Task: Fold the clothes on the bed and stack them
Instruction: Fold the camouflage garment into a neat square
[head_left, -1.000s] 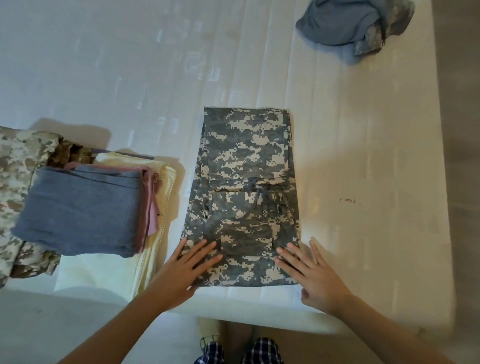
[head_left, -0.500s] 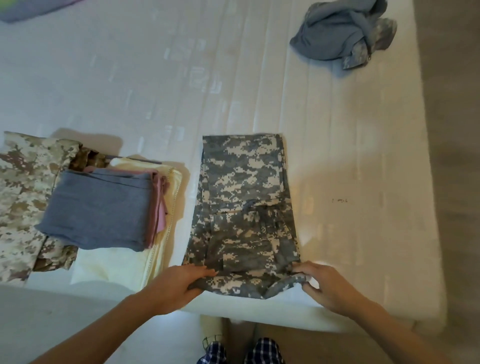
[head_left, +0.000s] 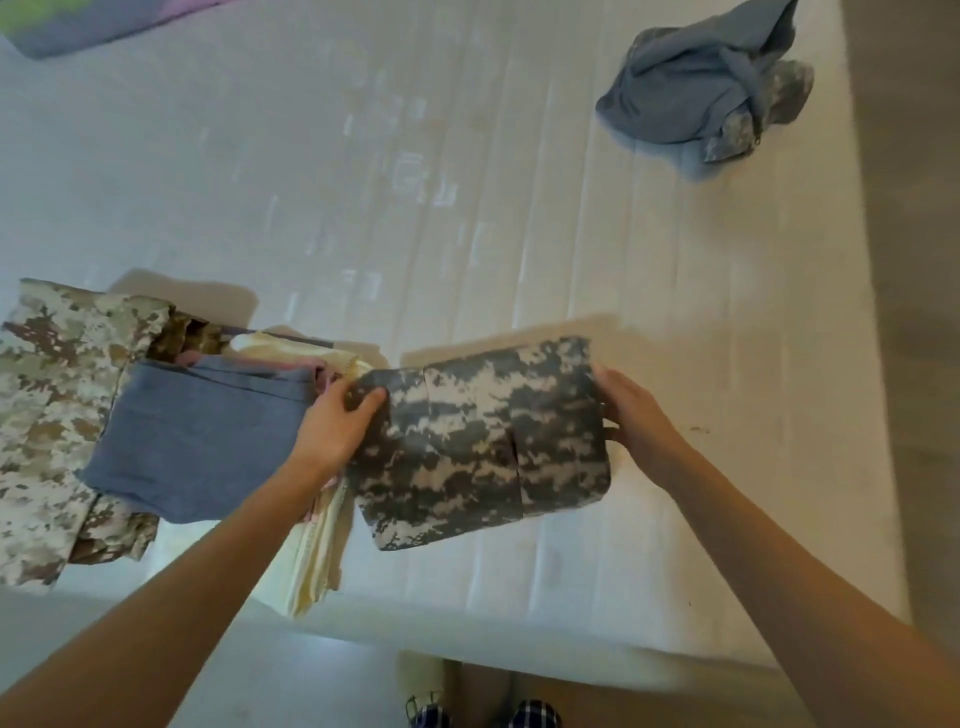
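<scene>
Left hand and right hand grip opposite ends of the folded grey digital-camouflage fabric garment. Two-ended support probably preserves its folds.

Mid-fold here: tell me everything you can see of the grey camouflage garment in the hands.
The grey camouflage garment is folded into a compact, roughly rectangular bundle of stiff-looking woven cloth in a grey, tan and dark digital pattern. A seam or layer edge runs down its face. The left hand grips its left edge, thumb on top; the right hand holds the right edge. It seems lifted, tilted slightly, above the white bed, just right of the folded stack.
</scene>
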